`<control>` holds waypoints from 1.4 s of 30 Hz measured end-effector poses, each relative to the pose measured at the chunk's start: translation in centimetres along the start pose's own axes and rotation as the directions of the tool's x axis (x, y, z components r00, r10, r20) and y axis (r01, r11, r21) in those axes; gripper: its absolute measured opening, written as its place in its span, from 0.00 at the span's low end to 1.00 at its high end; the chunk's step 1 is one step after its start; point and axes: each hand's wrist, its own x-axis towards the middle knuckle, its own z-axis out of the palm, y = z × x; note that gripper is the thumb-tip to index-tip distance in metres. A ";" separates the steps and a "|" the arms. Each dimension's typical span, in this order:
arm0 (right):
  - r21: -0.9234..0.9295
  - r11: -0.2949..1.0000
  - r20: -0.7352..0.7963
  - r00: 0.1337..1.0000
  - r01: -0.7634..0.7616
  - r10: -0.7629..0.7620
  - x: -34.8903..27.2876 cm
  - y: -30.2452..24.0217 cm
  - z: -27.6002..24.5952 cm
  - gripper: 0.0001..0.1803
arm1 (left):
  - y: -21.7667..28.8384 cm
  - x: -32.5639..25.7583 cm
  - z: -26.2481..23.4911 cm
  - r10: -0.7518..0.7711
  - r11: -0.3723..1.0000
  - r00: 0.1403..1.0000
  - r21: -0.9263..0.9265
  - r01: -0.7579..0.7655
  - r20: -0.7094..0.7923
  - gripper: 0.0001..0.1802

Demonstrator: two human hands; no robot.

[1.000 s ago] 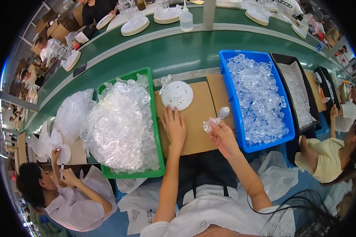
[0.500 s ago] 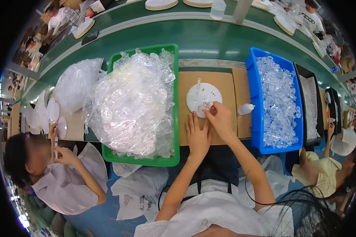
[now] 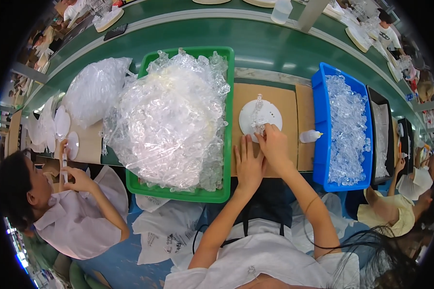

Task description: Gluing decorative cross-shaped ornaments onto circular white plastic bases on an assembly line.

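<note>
The head view looks down and forward from the head of the person (image 3: 255, 250), upright and unmirrored. Its wide fisheye lens takes in the near table (image 3: 270, 50) and the area beyond, bows straight edges, and sets the left hand (image 3: 250, 167) and right hand (image 3: 277, 150) near mid-frame.

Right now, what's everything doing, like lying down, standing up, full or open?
White disc: flat on cardboard
Clear pieces: on the disc
Left hand: open, fingers spread by the disc's edge
Right hand: fingertips at the clear pieces, grip unclear
Green bin: heaped above its rim
Blue bin: full
Small bottle: lying on its side
Back bottle: standing upright
</note>
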 end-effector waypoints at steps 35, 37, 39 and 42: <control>-0.013 0.963 -0.205 0.943 -0.270 0.262 -5.4 14.7 -18.5 0.09 | -0.1 1.1 -1.8 0.064 0.964 0.990 0.249 -0.094 0.125 0.22; 0.204 0.932 -0.238 0.909 -0.298 0.343 -5.8 13.5 -19.0 0.08 | -0.5 0.8 -2.2 0.050 0.959 0.988 0.269 -0.088 0.145 0.22; 0.123 0.946 -0.238 0.916 -0.300 0.322 -6.0 14.3 -19.0 0.07 | -0.4 0.4 -2.3 0.051 0.964 0.986 0.248 -0.091 0.162 0.22; 0.105 0.949 -0.249 0.916 -0.296 0.313 -5.5 13.6 -18.9 0.07 | -0.2 0.6 -2.5 0.033 0.970 0.987 0.233 -0.070 0.159 0.22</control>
